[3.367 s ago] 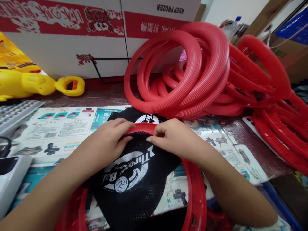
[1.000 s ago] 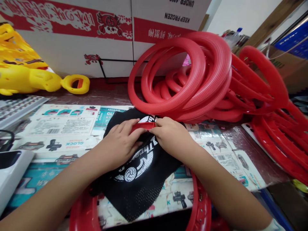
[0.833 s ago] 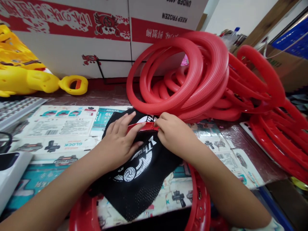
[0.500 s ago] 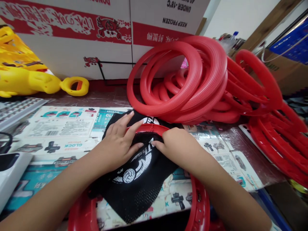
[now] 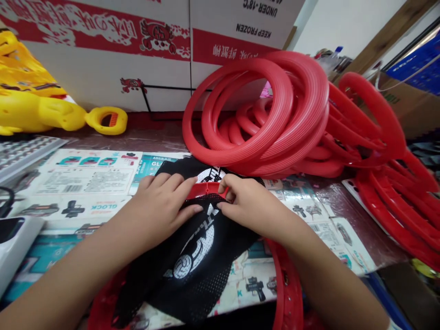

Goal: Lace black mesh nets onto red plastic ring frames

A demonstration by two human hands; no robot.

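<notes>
A red plastic ring [image 5: 287, 284] lies flat in front of me, its far arc under my fingers. A black mesh net [image 5: 192, 270] with a white ball logo is draped over that arc. My left hand [image 5: 161, 213] presses on the net and ring with fingers bent, thumb underneath against the mesh. My right hand [image 5: 249, 206] pinches the ring's rim and the net edge between thumb and fingers. Both hands meet at the ring's far edge.
A heap of red rings [image 5: 275, 119] leans against white and red cardboard boxes [image 5: 137, 55] behind. Yellow plastic toy parts [image 5: 51, 114] lie far left. Printed cards [image 5: 85, 178] cover the table. A grey tray [image 5: 24, 156] and a white object [image 5: 13, 252] sit at the left edge.
The net has slid toward me and bunched lower on the ring. My left fingers curled closer to the rim, and my right hand shifted from flat pressing to a pinch on the rim.
</notes>
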